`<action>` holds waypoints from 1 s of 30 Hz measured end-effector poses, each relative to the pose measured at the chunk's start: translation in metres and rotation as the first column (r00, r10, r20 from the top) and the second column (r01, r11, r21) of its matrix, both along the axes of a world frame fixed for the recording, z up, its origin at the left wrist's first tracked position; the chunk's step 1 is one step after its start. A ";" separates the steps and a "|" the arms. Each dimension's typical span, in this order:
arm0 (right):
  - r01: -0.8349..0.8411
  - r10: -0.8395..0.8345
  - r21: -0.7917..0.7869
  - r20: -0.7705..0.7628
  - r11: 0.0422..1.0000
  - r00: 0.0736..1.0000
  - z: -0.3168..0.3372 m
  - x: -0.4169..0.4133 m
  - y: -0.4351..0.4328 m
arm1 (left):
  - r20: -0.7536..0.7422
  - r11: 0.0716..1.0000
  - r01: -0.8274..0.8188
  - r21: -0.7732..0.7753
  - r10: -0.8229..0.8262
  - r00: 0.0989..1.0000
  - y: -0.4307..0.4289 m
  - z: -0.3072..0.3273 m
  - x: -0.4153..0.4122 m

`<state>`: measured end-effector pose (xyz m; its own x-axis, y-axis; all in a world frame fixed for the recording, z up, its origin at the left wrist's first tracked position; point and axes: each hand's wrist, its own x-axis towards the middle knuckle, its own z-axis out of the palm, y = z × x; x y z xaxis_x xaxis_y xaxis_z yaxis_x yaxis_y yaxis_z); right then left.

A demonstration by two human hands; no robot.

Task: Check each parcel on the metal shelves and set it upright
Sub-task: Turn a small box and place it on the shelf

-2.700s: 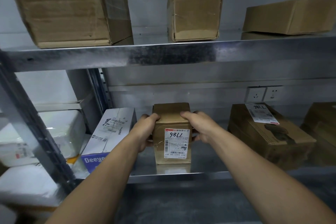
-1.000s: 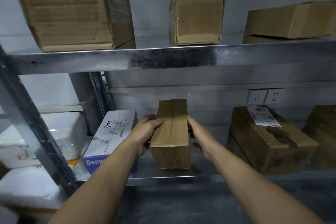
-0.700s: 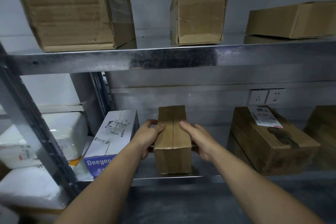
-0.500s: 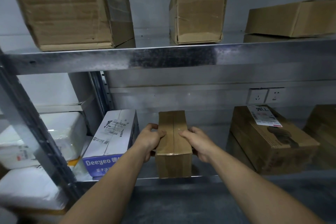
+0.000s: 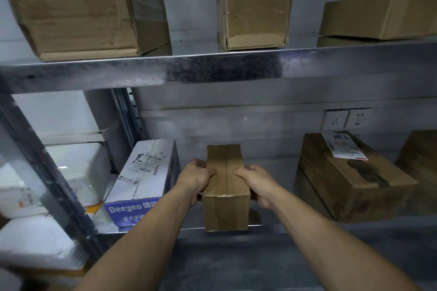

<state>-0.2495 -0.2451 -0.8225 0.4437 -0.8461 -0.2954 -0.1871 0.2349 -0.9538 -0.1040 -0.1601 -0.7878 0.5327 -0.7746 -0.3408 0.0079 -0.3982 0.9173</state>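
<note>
A small brown cardboard parcel (image 5: 225,205) lies lengthwise on the lower metal shelf (image 5: 272,228), its taped seam facing up and its near end at the shelf's front edge. My left hand (image 5: 195,179) grips its left side with the thumb on top. My right hand (image 5: 256,182) grips its right side the same way. The parcel's label is out of sight. To the right lies a larger brown parcel (image 5: 350,184) with a white label on top, tilted on another box.
A white and blue Deeyeo box (image 5: 144,179) lies just left of the held parcel. A dark box (image 5: 423,168) sits at far right. Three brown boxes (image 5: 255,7) stand on the upper shelf (image 5: 212,68). White packages (image 5: 78,172) fill the bay beyond the upright post (image 5: 47,168).
The parcel stood upright with its label facing me; both hands have tipped it over so the taped side faces up, then drawn it toward the shelf's front edge.
</note>
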 end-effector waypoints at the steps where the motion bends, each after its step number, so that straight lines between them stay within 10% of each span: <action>1: 0.003 -0.004 0.008 0.020 1.000 1.000 -0.001 -0.003 0.003 | -0.024 1.000 -0.002 0.000 0.003 1.000 0.005 -0.001 0.001; 12: -0.019 -0.033 0.154 0.330 0.988 0.943 -0.009 -0.039 0.010 | -0.462 0.978 -0.052 -0.201 -0.048 0.886 0.042 -0.011 0.002; 30: -0.107 0.114 -0.171 0.037 0.980 0.993 0.053 -0.019 0.006 | 0.030 0.980 0.144 -0.140 -0.141 0.989 0.017 0.042 -0.006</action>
